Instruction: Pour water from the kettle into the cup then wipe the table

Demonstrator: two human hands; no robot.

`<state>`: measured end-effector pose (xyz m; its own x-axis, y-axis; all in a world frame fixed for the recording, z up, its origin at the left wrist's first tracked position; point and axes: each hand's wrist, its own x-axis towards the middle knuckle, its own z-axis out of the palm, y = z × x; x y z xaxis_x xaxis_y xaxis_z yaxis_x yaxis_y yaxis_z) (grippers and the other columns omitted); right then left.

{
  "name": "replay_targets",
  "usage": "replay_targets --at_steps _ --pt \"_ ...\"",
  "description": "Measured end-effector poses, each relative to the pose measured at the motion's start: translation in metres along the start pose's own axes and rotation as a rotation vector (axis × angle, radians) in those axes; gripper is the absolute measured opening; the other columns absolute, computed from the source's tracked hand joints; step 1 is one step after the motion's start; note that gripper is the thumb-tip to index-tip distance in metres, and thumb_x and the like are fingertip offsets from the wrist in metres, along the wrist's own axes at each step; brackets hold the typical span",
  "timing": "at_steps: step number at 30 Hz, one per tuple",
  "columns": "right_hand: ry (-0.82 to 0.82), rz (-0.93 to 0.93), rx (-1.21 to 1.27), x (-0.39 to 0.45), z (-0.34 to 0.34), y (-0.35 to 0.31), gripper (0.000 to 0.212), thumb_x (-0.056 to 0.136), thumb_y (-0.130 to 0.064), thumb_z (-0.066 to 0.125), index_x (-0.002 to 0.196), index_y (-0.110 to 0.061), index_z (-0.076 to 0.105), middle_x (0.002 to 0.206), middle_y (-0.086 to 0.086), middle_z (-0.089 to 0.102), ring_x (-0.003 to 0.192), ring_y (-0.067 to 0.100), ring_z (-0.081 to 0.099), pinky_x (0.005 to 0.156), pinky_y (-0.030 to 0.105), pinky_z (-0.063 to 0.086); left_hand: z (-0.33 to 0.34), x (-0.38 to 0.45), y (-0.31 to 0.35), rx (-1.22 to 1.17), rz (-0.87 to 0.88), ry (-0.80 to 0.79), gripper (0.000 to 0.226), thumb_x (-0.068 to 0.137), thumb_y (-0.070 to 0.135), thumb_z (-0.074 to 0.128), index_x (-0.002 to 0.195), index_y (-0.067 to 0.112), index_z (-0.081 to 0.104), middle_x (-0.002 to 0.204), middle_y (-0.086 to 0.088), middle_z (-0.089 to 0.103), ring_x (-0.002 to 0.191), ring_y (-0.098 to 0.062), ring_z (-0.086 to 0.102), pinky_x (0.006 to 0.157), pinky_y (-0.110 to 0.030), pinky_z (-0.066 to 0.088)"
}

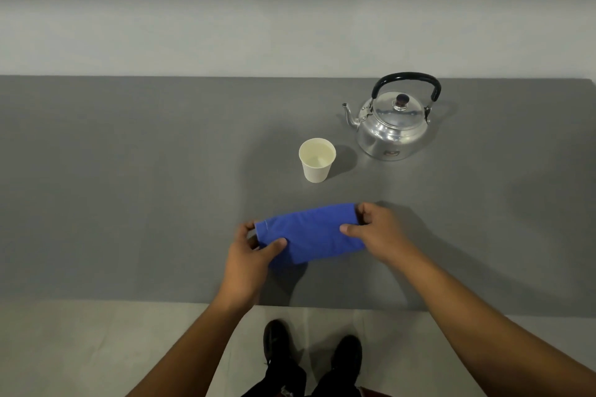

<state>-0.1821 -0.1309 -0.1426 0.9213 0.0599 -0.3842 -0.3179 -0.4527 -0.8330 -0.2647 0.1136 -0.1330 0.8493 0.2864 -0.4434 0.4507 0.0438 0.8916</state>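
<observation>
A folded blue cloth [311, 234] is held just above the grey table [129, 187], near its front edge. My left hand [250, 256] pinches the cloth's left end and my right hand [377, 230] grips its right end. Behind the cloth stands a white paper cup [317, 160] with water in it. A shiny metal kettle [392, 126] with a black handle sits upright to the right of the cup, its lid on and its spout pointing left.
The table's front edge runs across the view just behind my feet [312, 354]. A pale wall [290, 26] rises behind the table's far edge.
</observation>
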Motion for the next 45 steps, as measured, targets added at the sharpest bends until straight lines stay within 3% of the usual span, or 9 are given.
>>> replay_targets --at_steps 4,9,14,19,23,30,36,41,45 --pt "-0.021 0.037 0.065 0.004 0.028 -0.021 0.018 0.077 -0.01 0.082 0.091 -0.013 0.071 0.091 0.008 0.078 0.086 0.029 0.075 0.078 0.048 0.062 -0.033 0.018 0.011 -0.061 0.047 0.114 0.048 0.086 0.017 0.077 0.122 0.029 0.047 0.108 0.006 0.069 0.097 -0.012 0.073 0.083 -0.033 0.062" --pt "-0.059 0.012 0.108 0.012 0.077 -0.056 0.018 0.076 -0.013 0.084 0.087 -0.019 0.071 0.08 -0.002 0.076 0.069 0.008 0.074 0.055 0.026 0.059 -0.085 0.044 0.027 0.022 0.196 0.166 0.027 0.092 0.008 0.072 0.105 0.02 0.052 0.091 -0.002 0.074 0.094 -0.018 0.075 0.079 -0.032 0.059" --pt "-0.107 0.016 0.147 0.025 0.134 -0.091 0.023 0.076 -0.005 0.081 0.084 -0.02 0.067 0.087 0.009 0.077 0.082 0.027 0.076 0.069 0.048 0.064 -0.143 0.075 0.039 0.232 0.223 0.224 0.013 0.095 0.014 0.069 0.099 0.026 0.07 0.094 -0.001 0.074 0.086 -0.024 0.069 0.078 -0.043 0.06" --pt "-0.041 -0.099 0.02 0.042 0.176 -0.111 0.033 0.076 -0.013 0.083 0.097 -0.026 0.062 0.084 0.001 0.071 0.077 0.018 0.072 0.07 0.039 0.063 -0.189 0.106 0.047 0.457 0.235 0.252 0.026 0.091 0.009 0.072 0.098 0.035 0.073 0.088 -0.005 0.073 0.06 -0.006 0.064 0.059 -0.017 0.054" --pt "-0.018 -0.213 -0.089 0.052 0.194 -0.119 0.038 0.08 -0.006 0.077 0.097 -0.032 0.056 0.061 -0.007 0.059 0.052 -0.001 0.056 0.049 0.011 0.043 -0.205 0.126 0.048 0.64 0.225 0.185 0.03 0.09 0.006 0.072 0.102 0.034 0.071 0.087 -0.005 0.072 0.067 -0.009 0.067 0.068 -0.026 0.055" --pt "-0.044 -0.273 -0.303 0.061 0.211 -0.115 0.024 0.082 0.002 0.064 0.096 -0.017 0.072 0.068 -0.009 0.054 0.06 0.009 0.053 0.054 0.004 0.038 -0.209 0.145 0.038 0.915 0.279 0.161 0.032 0.088 0.007 0.071 0.118 0.019 0.073 0.12 -0.013 0.061 0.096 -0.029 0.062 0.091 -0.028 0.044" --pt "-0.058 -0.308 -0.386 0.058 0.206 -0.113 0.023 0.088 -0.008 0.064 0.107 -0.018 0.072 0.104 0.003 0.062 0.08 0.014 0.056 0.079 0.024 0.049 -0.209 0.144 0.034 1.012 0.323 0.195 0.032 0.088 0.01 0.071 0.119 0.019 0.073 0.121 -0.015 0.051 0.109 -0.036 0.053 0.105 -0.036 0.039" --pt "-0.051 -0.414 -0.503 0.042 0.183 -0.114 0.032 0.092 -0.019 0.062 0.123 -0.021 0.066 0.111 0.005 0.059 0.105 0.025 0.057 0.091 0.039 0.052 -0.196 0.13 0.045 1.127 0.453 0.158 0.036 0.087 0.017 0.073 0.123 0.019 0.07 0.127 -0.012 0.055 0.116 -0.038 0.051 0.103 -0.045 0.045" --pt "0.178 -0.706 -0.688 0.022 0.143 -0.116 0.022 0.088 -0.02 0.061 0.108 -0.02 0.071 0.099 0.0 0.06 0.105 0.025 0.052 0.085 0.041 0.052 -0.172 0.111 0.06 1.024 0.627 0.001 0.039 0.089 0.012 0.07 0.127 0.018 0.067 0.13 -0.007 0.059 0.111 -0.03 0.062 0.099 -0.036 0.048"
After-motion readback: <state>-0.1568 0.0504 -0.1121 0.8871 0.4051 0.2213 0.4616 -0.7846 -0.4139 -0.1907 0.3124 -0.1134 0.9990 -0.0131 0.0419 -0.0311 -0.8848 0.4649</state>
